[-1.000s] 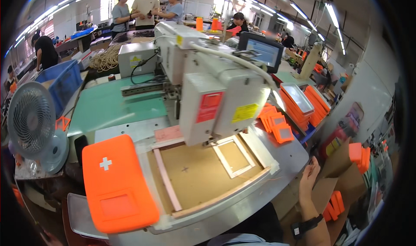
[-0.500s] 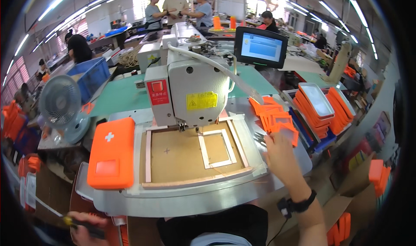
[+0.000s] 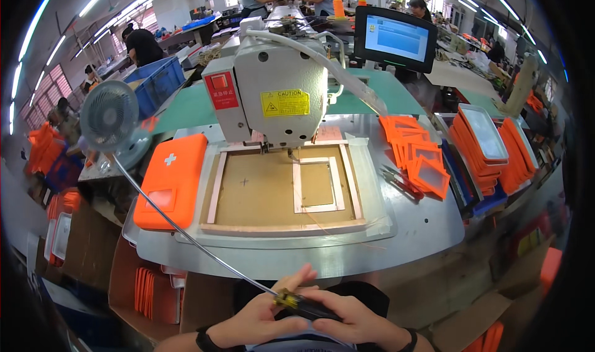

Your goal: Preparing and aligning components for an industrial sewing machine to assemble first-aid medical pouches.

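A long-shafted screwdriver [image 3: 204,243] with a black and yellow handle lies between my hands at the bottom, its metal shaft slanting up to the left past the orange case. My left hand [image 3: 266,311] has the front of the handle between thumb and fingers, some fingertips stretched out behind it. Around the handle's rear end closes my right hand [image 3: 350,311]. Beyond them sits a brown template board [image 3: 260,191] with pale strips and a small rectangular frame [image 3: 297,187], under the sewing machine head [image 3: 282,85]. To its left lies an orange case [image 3: 176,166] with a white cross.
Red-handled snips [image 3: 403,183] rest beside several orange window frames [image 3: 418,147] on the metal table's right. Stacks of orange case shells [image 3: 474,141] stand farther right. A fan [image 3: 110,115] and blue crate [image 3: 152,82] are at left; cartons [image 3: 149,290] flank me below.
My right hand has come back from the orange frames to the screwdriver. My left hand has brought the screwdriver from the lower left to the bottom middle. The head view has shifted.
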`<state>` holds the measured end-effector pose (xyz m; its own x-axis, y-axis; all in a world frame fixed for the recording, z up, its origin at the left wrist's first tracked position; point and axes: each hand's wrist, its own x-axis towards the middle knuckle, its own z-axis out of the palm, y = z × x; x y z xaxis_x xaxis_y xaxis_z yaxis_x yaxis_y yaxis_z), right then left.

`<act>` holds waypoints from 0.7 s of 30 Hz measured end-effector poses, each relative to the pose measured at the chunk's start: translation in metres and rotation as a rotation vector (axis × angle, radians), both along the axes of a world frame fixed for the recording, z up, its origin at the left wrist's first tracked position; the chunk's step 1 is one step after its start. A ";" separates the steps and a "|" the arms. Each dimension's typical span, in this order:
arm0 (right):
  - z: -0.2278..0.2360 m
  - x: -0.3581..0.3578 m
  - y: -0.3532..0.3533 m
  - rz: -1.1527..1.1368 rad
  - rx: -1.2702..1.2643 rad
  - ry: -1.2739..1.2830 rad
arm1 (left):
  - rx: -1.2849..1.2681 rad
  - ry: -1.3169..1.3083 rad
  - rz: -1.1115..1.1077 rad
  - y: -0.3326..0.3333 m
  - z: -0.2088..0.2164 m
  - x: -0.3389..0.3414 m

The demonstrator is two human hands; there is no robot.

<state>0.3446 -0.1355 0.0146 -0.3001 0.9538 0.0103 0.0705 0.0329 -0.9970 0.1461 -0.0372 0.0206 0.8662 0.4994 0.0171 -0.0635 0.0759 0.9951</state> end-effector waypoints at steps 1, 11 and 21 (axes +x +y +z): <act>-0.001 0.007 -0.009 -0.025 -0.043 0.037 | -0.182 -0.048 0.035 -0.003 0.012 0.003; 0.005 0.024 -0.072 -0.221 -0.196 0.154 | -0.556 0.089 0.132 0.046 0.054 0.015; 0.003 0.043 -0.125 -0.237 -0.622 0.718 | -0.521 0.172 0.187 0.113 0.053 0.039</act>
<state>0.3879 -0.2605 0.0179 -0.2185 0.8857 -0.4096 -0.6231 -0.4496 -0.6400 0.1850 0.0761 0.0736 0.7312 0.5490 -0.4050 0.0365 0.5613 0.8268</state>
